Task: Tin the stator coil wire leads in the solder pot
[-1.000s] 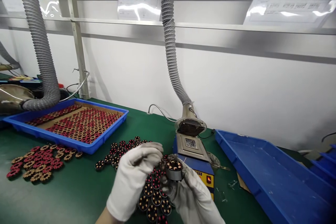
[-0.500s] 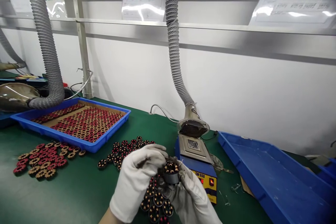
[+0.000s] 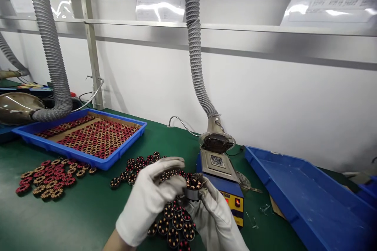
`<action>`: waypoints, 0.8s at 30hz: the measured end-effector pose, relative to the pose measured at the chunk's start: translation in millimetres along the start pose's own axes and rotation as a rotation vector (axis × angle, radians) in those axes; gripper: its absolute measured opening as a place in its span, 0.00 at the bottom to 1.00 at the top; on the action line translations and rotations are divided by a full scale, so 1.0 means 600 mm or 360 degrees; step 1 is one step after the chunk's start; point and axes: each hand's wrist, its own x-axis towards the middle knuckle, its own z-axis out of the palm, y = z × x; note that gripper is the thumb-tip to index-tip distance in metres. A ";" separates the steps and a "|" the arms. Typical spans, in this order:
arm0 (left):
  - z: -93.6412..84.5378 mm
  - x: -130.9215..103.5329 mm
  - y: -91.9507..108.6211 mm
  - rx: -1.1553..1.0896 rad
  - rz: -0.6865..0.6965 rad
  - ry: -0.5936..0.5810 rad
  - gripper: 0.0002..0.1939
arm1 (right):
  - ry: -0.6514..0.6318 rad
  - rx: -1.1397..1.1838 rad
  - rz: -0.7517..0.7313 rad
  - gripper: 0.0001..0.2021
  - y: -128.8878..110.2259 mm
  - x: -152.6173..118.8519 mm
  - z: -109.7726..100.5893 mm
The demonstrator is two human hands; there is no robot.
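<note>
Both of my hands wear white gloves with dark-stained fingertips. My right hand [image 3: 216, 210] grips a round motor stator [image 3: 193, 188], with copper-coloured windings on top and a dark grey ring around its side. Just left of that part is my left hand [image 3: 156, 196], its thumb and fingers apart. The thumb tip is close to the ring; whether it touches I cannot tell. Beneath and behind the hands lie many similar stators in dark rings [image 3: 178, 221], partly hidden by the gloves.
A blue tray [image 3: 107, 163] of red and copper stators stands at left, with a loose pile [image 3: 48, 178] before it. Behind my right hand sits a blue-and-yellow heating unit [image 3: 237, 208] under an extraction hose [image 3: 194, 39]. Another blue tray [image 3: 294, 188] is at right.
My left hand has moved slightly left and opened, its fingers lifting away from the stator. My right hand still holds the stator in nearly the same place.
</note>
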 end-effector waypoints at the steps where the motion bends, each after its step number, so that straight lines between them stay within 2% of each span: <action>1: 0.002 0.000 0.002 0.0038 -0.0046 -0.0135 0.13 | -0.0008 0.0021 0.0005 0.16 0.001 -0.001 0.002; 3: 0.009 0.001 0.003 -0.0003 -0.0030 -0.0300 0.11 | -0.0039 0.0047 0.0043 0.16 0.001 -0.008 0.008; 4: 0.011 0.001 0.003 -0.0054 0.0013 -0.0291 0.09 | -0.0063 0.0054 0.0083 0.16 -0.001 -0.013 0.010; 8: 0.005 0.001 0.000 -0.0080 0.0122 0.0065 0.06 | -0.0145 0.0139 0.0301 0.14 -0.014 -0.028 0.013; 10: -0.001 0.000 0.001 0.0058 0.0156 0.0090 0.05 | -0.0218 0.0224 0.0373 0.13 -0.019 -0.029 0.012; 11: -0.002 -0.001 0.002 0.0184 0.0186 0.0007 0.08 | -0.0266 0.0265 0.0390 0.13 -0.020 -0.028 0.012; 14: 0.002 -0.001 0.005 0.0539 0.0358 -0.0361 0.24 | -0.0331 0.0314 0.0357 0.15 -0.020 -0.024 0.014; 15: 0.004 0.000 0.006 0.0564 0.0447 -0.0424 0.26 | -0.0327 0.0304 0.0347 0.15 -0.020 -0.023 0.015; 17: 0.005 0.004 0.005 0.0496 0.0580 -0.0477 0.20 | -0.0322 0.0288 0.0351 0.14 -0.019 -0.024 0.016; 18: 0.005 0.005 0.003 0.0427 0.0569 -0.0483 0.15 | -0.0327 0.0275 0.0369 0.13 -0.019 -0.025 0.017; 21: -0.001 0.004 -0.002 0.0157 0.0309 -0.0336 0.04 | -0.0310 0.0185 0.0425 0.14 -0.018 -0.031 0.018; 22: -0.003 0.002 -0.003 0.0064 0.0217 -0.0246 0.04 | -0.0275 0.0153 0.0425 0.15 -0.019 -0.032 0.018; 24: -0.009 -0.002 -0.004 -0.0115 0.0190 -0.0032 0.05 | -0.0210 0.0124 0.0415 0.16 -0.019 -0.034 0.015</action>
